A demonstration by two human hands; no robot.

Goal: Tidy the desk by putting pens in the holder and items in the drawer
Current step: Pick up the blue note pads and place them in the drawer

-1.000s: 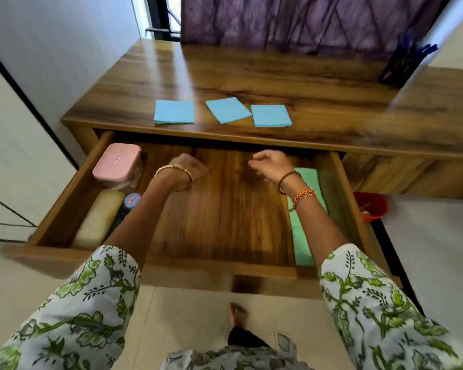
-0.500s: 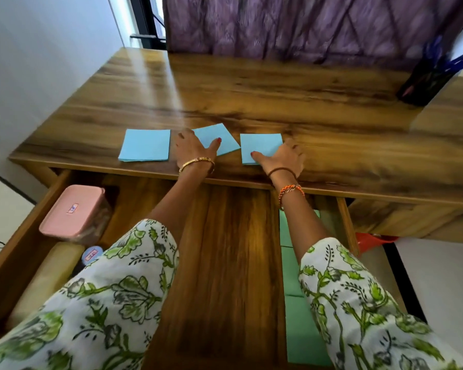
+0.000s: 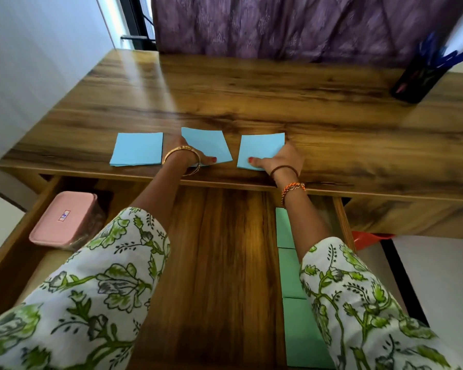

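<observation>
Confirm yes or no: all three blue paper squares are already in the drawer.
No: the three blue paper squares lie on the desk top, above the open drawer.

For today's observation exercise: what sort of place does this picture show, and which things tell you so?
Probably a home study corner: a wooden desk with an open drawer, a pen holder with blue pens, and a purple curtain behind it.
</observation>
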